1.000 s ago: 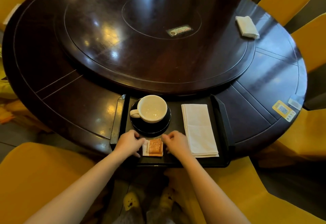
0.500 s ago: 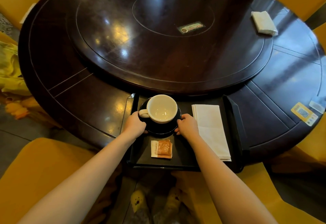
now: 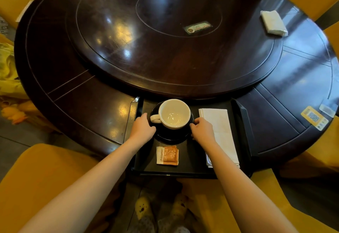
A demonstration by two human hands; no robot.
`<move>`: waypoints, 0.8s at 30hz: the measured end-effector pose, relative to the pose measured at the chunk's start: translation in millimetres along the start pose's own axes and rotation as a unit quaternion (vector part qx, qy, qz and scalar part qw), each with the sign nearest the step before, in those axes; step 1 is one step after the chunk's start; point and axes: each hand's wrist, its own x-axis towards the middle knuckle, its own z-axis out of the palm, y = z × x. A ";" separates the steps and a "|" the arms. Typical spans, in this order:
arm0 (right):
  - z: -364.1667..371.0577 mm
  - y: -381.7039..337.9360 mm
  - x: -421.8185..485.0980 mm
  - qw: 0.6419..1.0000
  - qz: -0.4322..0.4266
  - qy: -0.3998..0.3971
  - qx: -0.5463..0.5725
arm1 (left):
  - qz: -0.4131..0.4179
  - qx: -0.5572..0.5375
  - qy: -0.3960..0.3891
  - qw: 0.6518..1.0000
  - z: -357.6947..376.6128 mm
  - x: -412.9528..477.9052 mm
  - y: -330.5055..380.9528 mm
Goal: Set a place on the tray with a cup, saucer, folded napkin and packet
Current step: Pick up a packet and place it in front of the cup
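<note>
A black tray (image 3: 244, 135) sits at the near edge of the round dark table. On it a white cup (image 3: 174, 113) stands upright on a black saucer (image 3: 172, 137), its handle pointing left. My left hand (image 3: 143, 128) grips the saucer's left rim and my right hand (image 3: 202, 130) grips its right rim. A folded white napkin (image 3: 218, 122) lies lengthwise on the tray's right side, partly under my right forearm. An orange and white packet (image 3: 167, 155) lies flat in front of the saucer.
The raised turntable (image 3: 165, 53) fills the table's middle, with a small card (image 3: 197, 27) near its centre. A white tissue pack (image 3: 274, 23) lies at the far right. A yellow sticker (image 3: 314, 117) marks the right rim. Yellow chairs (image 3: 36, 177) ring the table.
Both hands left the packet, which stays on the tray's front, and moved up to grip the saucer's two sides. The camera has tilted and moved closer.
</note>
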 end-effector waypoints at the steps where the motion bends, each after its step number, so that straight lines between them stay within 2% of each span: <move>1: -2.7 -1.2 -0.6 0.998 -0.043 0.035 -0.019 | 0.025 0.029 0.025 0.999 -2.8 1.1 0.6; 3: -9.0 -8.6 -2.1 0.987 -0.159 0.038 -0.006 | 0.088 0.034 0.053 0.994 -6.3 1.7 3.8; 5: -13.0 -16.8 -4.9 0.972 -0.230 -0.032 0.022 | 0.159 0.032 0.054 0.985 -5.8 2.1 8.0; 8: -12.4 -19.1 -8.7 0.969 -0.224 -0.085 0.061 | 0.197 0.024 0.054 0.979 -3.1 4.5 11.3; 15: -5.1 -10.0 -15.8 0.974 -0.198 -0.043 0.105 | 0.222 0.025 0.048 0.974 -1.9 13.3 16.2; 18: -7.5 -11.8 -19.6 0.977 -0.179 -0.048 0.104 | 0.204 0.028 0.029 0.978 -4.8 12.7 16.5; 22: -6.3 5.1 -42.6 0.990 -0.086 0.050 0.100 | 0.080 0.000 0.044 0.996 -14.7 -10.1 -8.6; 24: 4.0 16.9 -60.7 0.995 -0.071 0.007 0.067 | 0.026 0.034 -0.010 0.999 -8.1 -33.7 -26.3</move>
